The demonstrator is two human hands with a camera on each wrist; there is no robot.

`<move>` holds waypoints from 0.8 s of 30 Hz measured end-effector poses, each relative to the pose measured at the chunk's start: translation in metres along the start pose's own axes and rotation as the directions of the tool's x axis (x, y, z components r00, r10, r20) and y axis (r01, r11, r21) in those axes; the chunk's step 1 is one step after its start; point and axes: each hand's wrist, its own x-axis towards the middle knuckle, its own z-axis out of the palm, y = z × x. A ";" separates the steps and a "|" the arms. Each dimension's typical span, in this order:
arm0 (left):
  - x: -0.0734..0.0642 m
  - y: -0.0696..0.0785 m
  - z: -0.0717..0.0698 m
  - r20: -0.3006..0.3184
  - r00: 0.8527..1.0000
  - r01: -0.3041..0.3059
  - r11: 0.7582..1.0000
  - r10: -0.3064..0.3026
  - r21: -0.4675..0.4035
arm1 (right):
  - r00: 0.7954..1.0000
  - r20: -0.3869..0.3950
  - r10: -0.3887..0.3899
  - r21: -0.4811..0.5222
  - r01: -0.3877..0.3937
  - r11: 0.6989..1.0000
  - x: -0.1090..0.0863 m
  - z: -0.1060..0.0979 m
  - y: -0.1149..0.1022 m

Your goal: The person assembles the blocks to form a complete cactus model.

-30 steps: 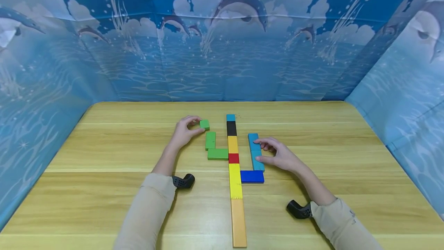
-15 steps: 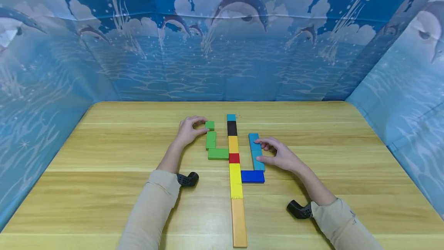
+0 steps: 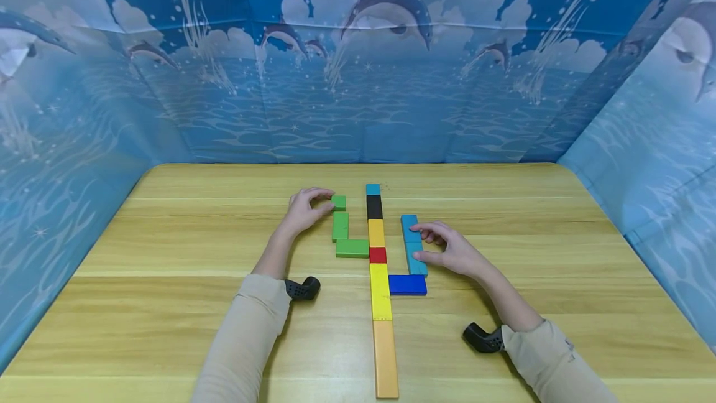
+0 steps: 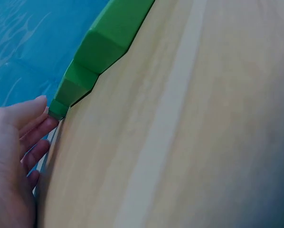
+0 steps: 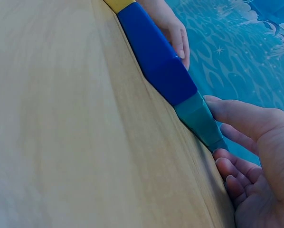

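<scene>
In the head view, a small green block (image 3: 339, 203) lies at the far end of a longer green block (image 3: 340, 226). Right at its left side are the thumb and finger of my left hand (image 3: 302, 210), tips close to or touching it. A third green block (image 3: 352, 249) lies crosswise against the central row. My right hand (image 3: 452, 250) rests its index finger and thumb along the right edge of two light blue blocks, the upper one (image 3: 409, 221) and the lower one (image 3: 415, 266). Below them sits a dark blue block (image 3: 407, 285).
A straight row runs up the wooden table (image 3: 168, 322): orange block (image 3: 385, 359), yellow blocks (image 3: 380, 291), red block (image 3: 377, 255), amber block (image 3: 376, 233), black block (image 3: 374, 207), small light blue block (image 3: 373, 189). A dolphin-print cloth (image 3: 358, 98) hangs around it.
My left hand has moved the small green block rightward to the longer green block, and its thumb has since drawn back slightly. The right hand stays in place.
</scene>
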 end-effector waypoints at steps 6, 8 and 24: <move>0.001 -0.001 0.001 -0.004 1.000 -0.007 1.000 0.007 0.014 | 1.000 -0.003 0.000 -0.001 0.000 1.000 -0.001 0.000 -0.001; 0.002 -0.001 0.001 -0.003 1.000 -0.011 1.000 0.012 0.019 | 1.000 -0.003 0.001 -0.003 -0.001 1.000 -0.001 0.000 -0.001; 0.002 0.001 0.003 0.005 0.999 -0.042 0.999 0.042 0.024 | 1.000 -0.003 0.006 -0.005 -0.006 1.000 0.001 0.000 0.002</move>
